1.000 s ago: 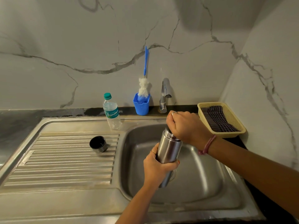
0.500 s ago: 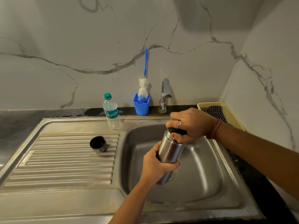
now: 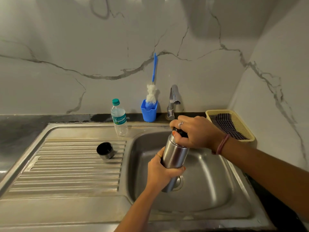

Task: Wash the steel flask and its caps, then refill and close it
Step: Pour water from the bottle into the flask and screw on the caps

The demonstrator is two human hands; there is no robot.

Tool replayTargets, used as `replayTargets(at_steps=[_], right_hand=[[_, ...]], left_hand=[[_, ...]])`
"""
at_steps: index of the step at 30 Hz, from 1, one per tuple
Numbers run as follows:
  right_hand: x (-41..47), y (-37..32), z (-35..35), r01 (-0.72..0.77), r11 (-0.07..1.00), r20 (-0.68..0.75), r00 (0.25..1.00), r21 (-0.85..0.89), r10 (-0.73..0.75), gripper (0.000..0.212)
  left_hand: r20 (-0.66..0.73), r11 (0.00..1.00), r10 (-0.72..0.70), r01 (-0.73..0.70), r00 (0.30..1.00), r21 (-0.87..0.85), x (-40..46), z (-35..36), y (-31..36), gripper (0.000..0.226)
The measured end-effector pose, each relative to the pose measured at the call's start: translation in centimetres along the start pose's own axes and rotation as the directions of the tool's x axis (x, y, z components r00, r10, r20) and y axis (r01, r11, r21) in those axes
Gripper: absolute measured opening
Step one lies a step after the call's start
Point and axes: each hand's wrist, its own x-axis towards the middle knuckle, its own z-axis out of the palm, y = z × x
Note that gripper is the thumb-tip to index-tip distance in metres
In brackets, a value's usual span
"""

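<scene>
The steel flask [image 3: 174, 153] is held upright over the sink basin [image 3: 209, 181]. My left hand [image 3: 161, 173] grips its lower body from the left. My right hand [image 3: 195, 131] curls over the top and grips the black inner cap [image 3: 181, 132], which sits on the flask's mouth. The outer steel cap [image 3: 105, 150], black inside, lies open side up on the ribbed drainboard [image 3: 66, 164] to the left. The flask's base is partly hidden behind my left hand.
A plastic water bottle [image 3: 119, 118] with a green lid stands at the back of the drainboard. A blue cup [image 3: 148, 110] holds a bottle brush [image 3: 153, 91] beside the tap [image 3: 173, 101]. A yellow basket [image 3: 240, 124] with a checked cloth sits back right.
My right hand has turned on top of the flask, the wrist swinging right and the fingers coming round the black inner cap. The left hand and flask stay nearly still.
</scene>
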Motion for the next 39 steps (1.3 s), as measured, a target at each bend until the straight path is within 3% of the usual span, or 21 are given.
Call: replayTargets(at_steps=[4,7,13,16,19,23,29,39], right_hand=[[0.7,-1.1,-0.2,-0.149,0.987,0.005,0.989,0.066,0.149,0.069],[1.0,-1.8,0.0,-0.218,0.95,-0.065,0.969,0.222,0.238,0.074],[1.6,-3.9,4.1,-0.303,0.68,-0.16,0.833,0.668,0.529,0.071],[2.2,-5.4,7.4,-0.406,0.491,-0.024,0.752,0.771,0.659,0.06],[3.3,-6.7,10.7,-0.476,0.365,0.11,0.715,0.801,0.69,0.043],[5.2,-8.5,14.6,-0.582,0.368,0.274,0.734,0.726,0.622,0.006],[8.2,-12.0,19.1,-0.629,0.38,0.383,0.744,0.678,0.547,0.031],[12.6,-15.3,23.9,-0.698,0.315,0.489,0.691,0.643,0.533,0.102]], left_hand=[[-0.006,1.0,0.013,-0.013,1.0,0.004,0.1,-1.2,0.2,0.069],[-0.014,1.0,0.028,-0.028,1.0,0.004,-0.3,-2.6,0.5,0.065],[-0.042,0.999,0.03,-0.031,0.999,-0.028,-1.1,-6.1,0.9,0.061],[-0.078,0.999,0.01,-0.014,0.997,-0.049,-1.3,-8.4,1.0,0.06],[-0.112,0.996,-0.009,-0.001,0.994,-0.089,-1.6,-10.7,1.3,0.059],[-0.157,0.993,-0.018,-0.001,0.988,-0.12,-1.9,-14.2,1.6,0.054],[-0.231,0.989,-0.021,-0.014,0.973,-0.147,-2.2,-19.4,1.3,0.053],[-0.286,0.99,-0.052,0.011,0.957,-0.143,-2.3,-25.1,-0.7,0.056]])
